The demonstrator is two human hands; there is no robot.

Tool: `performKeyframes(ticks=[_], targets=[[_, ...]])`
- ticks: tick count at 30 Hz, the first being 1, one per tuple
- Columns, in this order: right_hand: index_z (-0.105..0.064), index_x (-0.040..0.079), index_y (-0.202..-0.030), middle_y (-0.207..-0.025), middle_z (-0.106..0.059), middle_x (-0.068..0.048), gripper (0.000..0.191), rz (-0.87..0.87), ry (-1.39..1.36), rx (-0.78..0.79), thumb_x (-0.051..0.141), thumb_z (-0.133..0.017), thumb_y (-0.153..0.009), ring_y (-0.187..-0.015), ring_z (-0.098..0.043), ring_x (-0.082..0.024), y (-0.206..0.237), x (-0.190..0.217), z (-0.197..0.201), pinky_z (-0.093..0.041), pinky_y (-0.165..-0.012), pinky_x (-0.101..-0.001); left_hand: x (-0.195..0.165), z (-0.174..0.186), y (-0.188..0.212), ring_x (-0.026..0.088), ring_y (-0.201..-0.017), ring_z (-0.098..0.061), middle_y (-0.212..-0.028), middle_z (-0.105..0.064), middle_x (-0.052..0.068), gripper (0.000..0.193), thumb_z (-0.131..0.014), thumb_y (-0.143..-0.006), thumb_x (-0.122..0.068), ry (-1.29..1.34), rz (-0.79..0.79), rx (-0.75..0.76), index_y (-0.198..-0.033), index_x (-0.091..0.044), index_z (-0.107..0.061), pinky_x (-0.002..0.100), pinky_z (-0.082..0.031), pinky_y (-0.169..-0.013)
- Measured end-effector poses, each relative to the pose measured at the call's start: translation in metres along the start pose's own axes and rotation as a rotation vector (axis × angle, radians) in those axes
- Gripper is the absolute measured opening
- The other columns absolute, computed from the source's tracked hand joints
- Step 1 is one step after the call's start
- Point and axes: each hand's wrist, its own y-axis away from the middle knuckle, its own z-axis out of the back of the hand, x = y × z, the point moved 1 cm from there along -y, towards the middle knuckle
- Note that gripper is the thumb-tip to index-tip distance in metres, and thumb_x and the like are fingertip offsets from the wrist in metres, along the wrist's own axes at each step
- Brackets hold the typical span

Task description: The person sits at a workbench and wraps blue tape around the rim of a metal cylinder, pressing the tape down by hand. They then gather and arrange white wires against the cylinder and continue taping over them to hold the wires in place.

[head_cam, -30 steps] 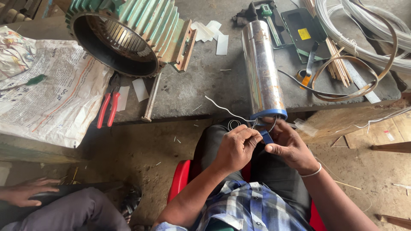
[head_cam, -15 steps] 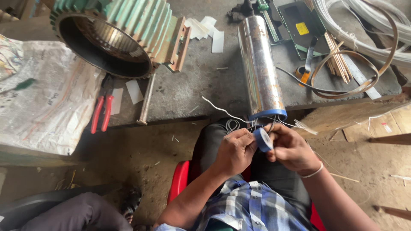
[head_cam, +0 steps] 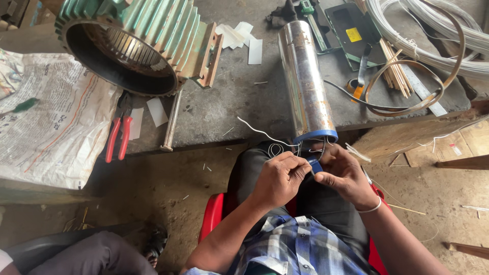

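Small blue piece (head_cam: pixel 316 165) pinched between fingertips of left hand (head_cam: pixel 279 179) and right hand (head_cam: pixel 345 175), both closed tightly on it, at centre of frame, just below the table edge. Thin white wires (head_cam: pixel 265 133) trailing from the pinch up to the blue-rimmed end of a steel cylinder (head_cam: pixel 305 81), lying lengthwise on the grey table (head_cam: pixel 229 102) and overhanging its near edge. Bracelet on right wrist. Red chair (head_cam: pixel 214 216) beneath the seated person, lower centre. Green finned motor housing (head_cam: pixel 137 43) at upper left, open bore facing the camera. Red-handled pliers (head_cam: pixel 117 132) at the table's left edge, beside crumpled newspaper (head_cam: pixel 51 127). Coiled white wire (head_cam: pixel 433 30) and flat metal band (head_cam: pixel 417 86) at upper right. Another person's dark-trousered knee (head_cam: pixel 91 254) at lower left.
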Motion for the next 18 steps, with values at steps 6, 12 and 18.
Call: performKeyframes(ticks=[6, 12, 18], targets=[[-0.069, 0.003, -0.114, -0.122, -0.062, -0.008, 0.034, -0.029, -0.004, 0.13, 0.007, -0.085, -0.085, -0.121, -0.059, -0.02, -0.006, -0.005, 0.003, -0.045, -0.108, -0.0352, 0.001, 0.001, -0.003, 0.028, -0.073, -0.07, -0.086, -0.069, 0.011, 0.013, -0.072, -0.096, -0.014, -0.117, -0.041, 0.01, -0.098, -0.002, -0.073, 0.036, -0.054, -0.063], [-0.068, 0.001, -0.115, -0.12, -0.065, -0.006, 0.032, 0.075, 0.047, 0.195, 0.011, -0.083, -0.088, -0.117, -0.062, -0.017, -0.014, -0.015, 0.019, -0.048, -0.105, -0.0332, 0.001, 0.003, -0.008, 0.026, -0.067, -0.068, -0.078, -0.066, 0.009, 0.01, -0.071, -0.095, -0.013, -0.009, 0.039, 0.047, -0.092, -0.004, -0.075, 0.037, -0.052, -0.058], [-0.06, 0.003, -0.132, -0.108, -0.067, -0.009, 0.058, -0.199, -0.422, 0.245, 0.012, -0.084, -0.08, -0.085, -0.066, -0.016, -0.007, -0.013, 0.02, -0.054, -0.076, -0.0296, 0.002, 0.001, -0.007, 0.027, -0.071, -0.069, -0.081, -0.066, 0.01, 0.01, -0.071, -0.096, -0.013, -0.062, -0.014, 0.006, -0.094, -0.004, -0.073, 0.038, -0.053, -0.062]])
